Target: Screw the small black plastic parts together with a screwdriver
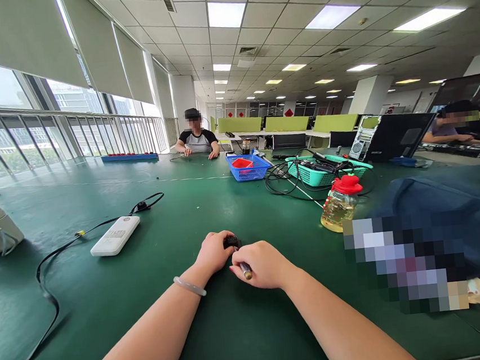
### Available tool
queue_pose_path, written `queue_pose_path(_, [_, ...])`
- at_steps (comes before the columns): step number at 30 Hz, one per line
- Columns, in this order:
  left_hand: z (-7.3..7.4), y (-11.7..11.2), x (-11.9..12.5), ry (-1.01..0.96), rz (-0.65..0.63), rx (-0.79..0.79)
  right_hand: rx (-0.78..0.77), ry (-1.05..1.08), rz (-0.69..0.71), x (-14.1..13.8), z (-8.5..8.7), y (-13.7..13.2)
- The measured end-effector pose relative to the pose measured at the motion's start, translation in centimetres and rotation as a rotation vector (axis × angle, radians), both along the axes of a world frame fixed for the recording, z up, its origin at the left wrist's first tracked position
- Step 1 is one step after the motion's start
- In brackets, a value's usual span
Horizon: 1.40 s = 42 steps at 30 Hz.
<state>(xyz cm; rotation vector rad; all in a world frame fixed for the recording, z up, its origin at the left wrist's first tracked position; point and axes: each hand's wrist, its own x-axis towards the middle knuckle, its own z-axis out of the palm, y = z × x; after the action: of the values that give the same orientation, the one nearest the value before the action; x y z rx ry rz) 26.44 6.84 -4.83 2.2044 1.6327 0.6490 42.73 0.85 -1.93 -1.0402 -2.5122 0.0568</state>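
Note:
Near the middle of the green table, my left hand [213,251] is closed around a small black part [231,242], holding it low against the tabletop. Its exact kind is hidden by my fingers. My right hand [261,264] grips a slim screwdriver-like tool [246,270], whose brownish, metallic rounded end sticks out of the fist towards me. The tool's far end points at the black part, but my fingers cover the spot where they may touch. A pale bangle [190,286] circles my left wrist.
Left lie a white power bank [116,236] and a black cable [48,266]. A red-lidded bottle [339,203], a dark blue bag [448,222], a blue basket [249,169] and a teal basket [311,174] with cables stand right. A person [195,136] sits opposite.

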Motion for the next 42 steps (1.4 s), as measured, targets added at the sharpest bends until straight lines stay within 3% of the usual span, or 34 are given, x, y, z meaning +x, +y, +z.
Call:
queue_pose_path(12, [0.0,-0.1,-0.1,-0.013,-0.030,0.005,-0.144,0.453,-0.084,1.9,0.0,1.1])
queue_pose_path(25, [0.1,-0.1,-0.2,-0.014,-0.035,-0.002,-0.025,0.415,-0.151,1.5,-0.2,1.1])
queue_pose_path(42, [0.3,-0.2,-0.2,-0.007,-0.035,-0.003,0.001,0.348,-0.081,1.5,0.2,0.7])
